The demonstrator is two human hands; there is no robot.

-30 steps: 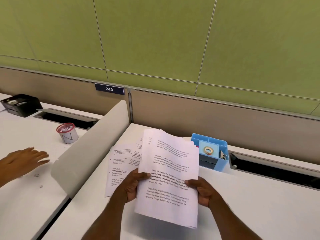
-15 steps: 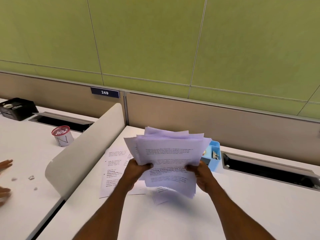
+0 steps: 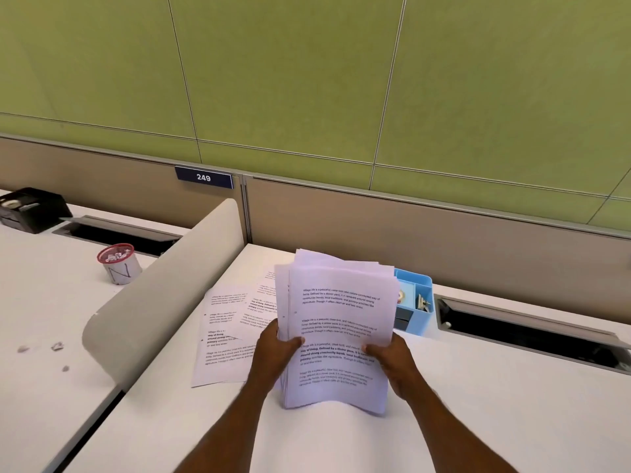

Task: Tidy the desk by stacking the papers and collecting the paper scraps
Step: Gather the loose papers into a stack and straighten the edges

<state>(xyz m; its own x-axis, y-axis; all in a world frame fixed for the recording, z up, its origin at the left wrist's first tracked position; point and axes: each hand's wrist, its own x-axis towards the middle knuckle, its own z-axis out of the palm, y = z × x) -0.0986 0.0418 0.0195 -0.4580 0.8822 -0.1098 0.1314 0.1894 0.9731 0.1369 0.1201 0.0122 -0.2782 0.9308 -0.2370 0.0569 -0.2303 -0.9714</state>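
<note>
Left hand [image 3: 273,353] and right hand [image 3: 392,360] grip the stack [image 3: 338,322] by its sides beside the organizer [image 3: 418,295]; tapping its ragged edges square looks best.

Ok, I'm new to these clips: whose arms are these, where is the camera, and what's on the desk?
No machine here: a person works bare-handed, and the camera sits on their head, looking down. The left hand and right hand grip a stack of printed papers, roughly upright, its lower edge apparently on the white desk. More loose sheets lie to its left, a blue organizer behind it. Past the curved divider, the next desk holds a red-rimmed cup and a few paper scraps.
</note>
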